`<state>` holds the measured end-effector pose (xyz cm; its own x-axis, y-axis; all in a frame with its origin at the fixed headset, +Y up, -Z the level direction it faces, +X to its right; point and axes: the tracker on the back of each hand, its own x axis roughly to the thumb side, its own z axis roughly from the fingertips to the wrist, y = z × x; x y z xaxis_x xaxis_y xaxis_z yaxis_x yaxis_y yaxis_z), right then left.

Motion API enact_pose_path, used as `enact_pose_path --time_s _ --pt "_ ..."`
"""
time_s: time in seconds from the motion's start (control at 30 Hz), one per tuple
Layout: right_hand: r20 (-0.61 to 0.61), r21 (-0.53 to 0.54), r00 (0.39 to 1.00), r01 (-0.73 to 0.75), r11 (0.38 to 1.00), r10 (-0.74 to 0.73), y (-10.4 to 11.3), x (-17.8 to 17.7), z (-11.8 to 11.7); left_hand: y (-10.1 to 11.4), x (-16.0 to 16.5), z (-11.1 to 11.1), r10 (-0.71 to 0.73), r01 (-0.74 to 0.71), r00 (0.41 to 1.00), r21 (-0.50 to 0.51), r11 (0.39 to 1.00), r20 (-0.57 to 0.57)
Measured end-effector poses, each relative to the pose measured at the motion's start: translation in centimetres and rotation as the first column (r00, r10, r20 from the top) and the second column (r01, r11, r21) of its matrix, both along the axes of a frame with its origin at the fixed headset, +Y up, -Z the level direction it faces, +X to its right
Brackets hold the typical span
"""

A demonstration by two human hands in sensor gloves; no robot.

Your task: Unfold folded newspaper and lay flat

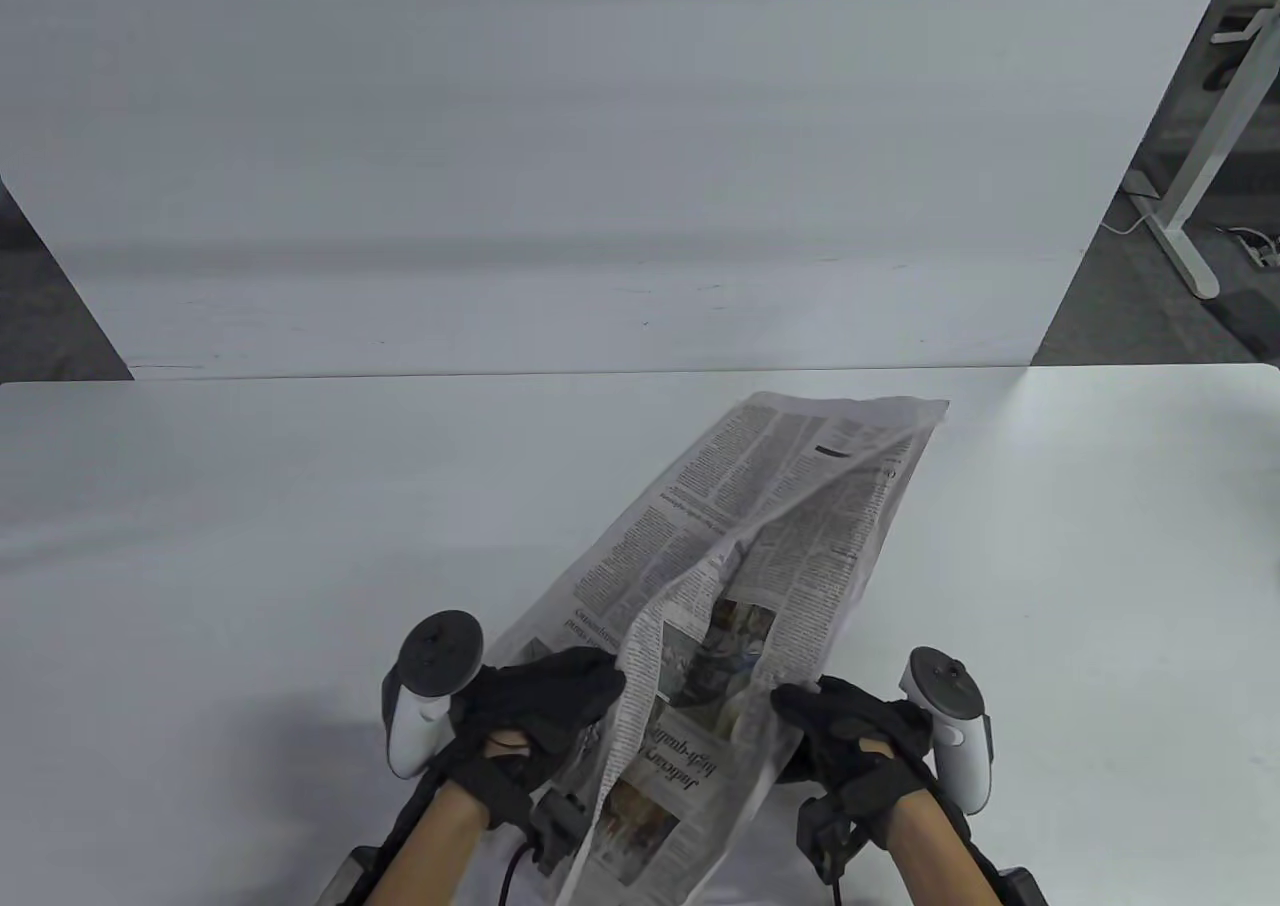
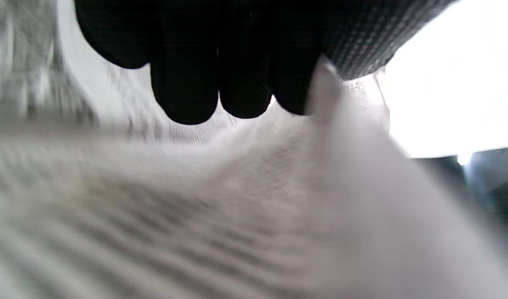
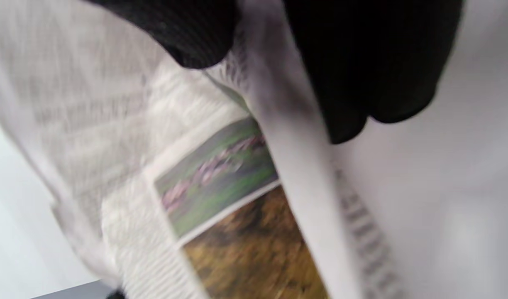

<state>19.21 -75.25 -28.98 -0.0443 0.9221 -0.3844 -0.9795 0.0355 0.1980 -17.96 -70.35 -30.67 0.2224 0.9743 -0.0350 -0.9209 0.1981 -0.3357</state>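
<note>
The newspaper (image 1: 740, 586) lies toward the near edge of the worktop (image 1: 200, 506), right of its middle, partly opened, its far end resting flat. The left hand (image 1: 540, 711) grips the left leaf, and the right hand (image 1: 850, 736) pinches the right leaf between its fingers (image 3: 374, 74). If the hands pull apart unevenly, the thin paper could tear at the crease or crumple. A headline near the hands shows upside down, too small to read with confidence.
</note>
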Motion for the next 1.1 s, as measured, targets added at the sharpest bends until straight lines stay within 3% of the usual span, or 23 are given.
enact_pose_path --time_s 0.27,0.4,0.63,0.73,0.83,0.9,1.1 --pt "0.174 0.008 0.955 -0.244 0.97 0.239 2.1 7.8 -0.7 1.6 -8.5 -1.0 -0.002 0.006 0.982 0.021 1.0 -0.189" --pt "0.226 -0.025 0.907 -0.358 0.933 0.354 2.7 10.5 -0.6 1.4 -11.6 -1.1 -0.046 0.041 0.972 -0.027 0.999 -0.232" --pt "0.302 -0.124 0.754 -0.575 0.809 0.583 3.2 13.4 -0.6 -0.4 -16.2 -1.1 -0.357 0.303 0.893 -0.223 0.927 -0.272" --pt "0.307 -0.154 0.7 -0.632 0.759 0.645 3.0 13.8 -0.7 -1.1 -17.5 -0.9 -0.467 0.375 0.831 -0.316 0.871 -0.303" --pt "0.297 -0.185 0.632 -0.697 0.692 0.716 2.7 13.9 -0.9 -1.4 -18.2 -0.8 -0.611 0.491 0.731 -0.387 0.78 -0.303" --pt "0.277 -0.203 0.585 -0.74 0.642 0.762 2.4 13.9 -1.1 -1.5 -18.3 -0.8 -0.707 0.585 0.655 -0.413 0.697 -0.265" --pt "0.219 -0.245 0.489 -0.81 0.532 0.845 1.4 13.8 -1.7 -2.4 -17.8 -1.3 -0.847 0.721 0.509 -0.461 0.517 -0.153"
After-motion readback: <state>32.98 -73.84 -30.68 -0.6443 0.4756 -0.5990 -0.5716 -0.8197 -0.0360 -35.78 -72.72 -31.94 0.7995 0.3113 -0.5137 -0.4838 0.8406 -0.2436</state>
